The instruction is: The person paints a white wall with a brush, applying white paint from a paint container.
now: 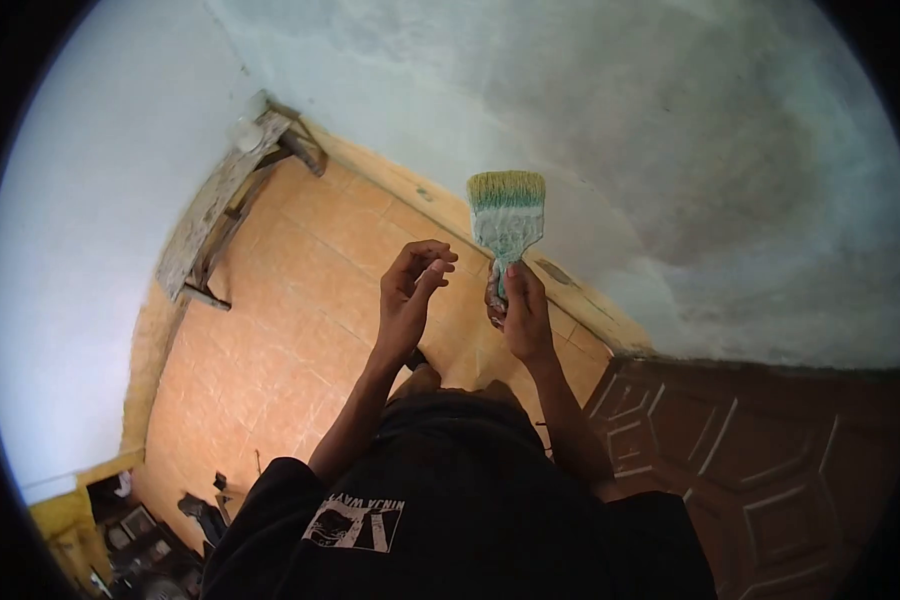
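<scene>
My right hand [513, 300] grips a wide paintbrush [508, 225] by its handle, bristles pointing up. Pale paint coats the brush's ferrule, and its bristles look green at the base and yellowish at the tips. Smears of paint mark the fingers of that hand. To the left of the brush, my left hand [415, 285] is raised with its fingers bent and apart, holding nothing and not touching the brush. Beyond the brush rises a wall [690, 180] with patchy white and grey paint.
A worn wooden bench [220, 195] stands against the left wall, with a whitish object on its far end. Orange tiles [300, 270] cover the floor. At the right is a dark brown panelled door [730, 440]. Cluttered items [150, 545] sit at the lower left.
</scene>
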A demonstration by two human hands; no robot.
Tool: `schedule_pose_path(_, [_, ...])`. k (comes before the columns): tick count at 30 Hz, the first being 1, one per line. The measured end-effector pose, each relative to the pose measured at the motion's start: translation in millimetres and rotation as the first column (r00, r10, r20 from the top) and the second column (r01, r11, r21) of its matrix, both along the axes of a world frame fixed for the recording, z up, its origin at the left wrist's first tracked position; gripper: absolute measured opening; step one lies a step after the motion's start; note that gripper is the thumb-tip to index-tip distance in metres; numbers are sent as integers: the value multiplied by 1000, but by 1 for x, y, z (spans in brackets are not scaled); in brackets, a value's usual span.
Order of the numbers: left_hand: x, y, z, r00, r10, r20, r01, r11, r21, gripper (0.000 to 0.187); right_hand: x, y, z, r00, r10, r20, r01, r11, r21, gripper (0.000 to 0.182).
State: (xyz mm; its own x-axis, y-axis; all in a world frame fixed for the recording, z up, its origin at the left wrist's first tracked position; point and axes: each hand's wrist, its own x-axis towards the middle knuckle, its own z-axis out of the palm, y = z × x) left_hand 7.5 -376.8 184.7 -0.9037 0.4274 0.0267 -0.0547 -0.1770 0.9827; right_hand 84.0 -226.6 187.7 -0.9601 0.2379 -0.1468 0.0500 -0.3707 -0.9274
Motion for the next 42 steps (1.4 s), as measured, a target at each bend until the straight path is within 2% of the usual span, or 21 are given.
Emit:
schedule_pose_path(9, [-90,-116,-1,978,209,22,-210,977,43,23,-107,-107,-1,982,184,52,-184,983,-10,30])
schedule_pose_path(16, [-156,-147,-8,949,313,49,-315,948,53,22,-196,-138,-6,949,303,82,-300,953,-51,27])
schedule_pose_path(18, [-183,-157,-10,944,328,41,-330,943,49,21,-231,-146,-11,939,340,44,-340,940,-8,29])
schedule_pose_path(22, [-247,-172,11,930,366,30,-366,931,-4,20,-306,-155,-5,902,432,6,-432,902,-4,30])
schedule_pose_path(25, [-290,-184,29,921,389,8,-388,921,-31,20,-359,-162,7,877,474,83,-472,881,-40,28])
schedule_pose_path(28, [-326,-198,28,891,453,-33,-454,885,-105,20,-410,-168,4,858,509,72,-506,861,-57,29])
schedule_pose_path(31, [-345,-216,27,852,522,-24,-523,850,-59,22,-442,-180,9,818,566,104,-565,824,-38,30])
schedule_pose_path(35, [-384,-233,11,812,584,9,-581,810,-82,24,-486,-192,-7,807,574,141,-577,817,-22,30])
schedule_pose_path(38, [-425,-260,0,821,564,85,-562,825,-56,23,-520,-215,-10,815,553,174,-558,829,-21,30])
schedule_pose_path(41, [-471,-286,2,833,554,-8,-553,831,-63,22,-557,-244,-15,828,525,197,-528,848,-38,31])
schedule_pose_path(42, [-490,-297,1,834,552,11,-550,833,-55,22,-572,-256,-14,834,513,202,-514,856,-49,31])
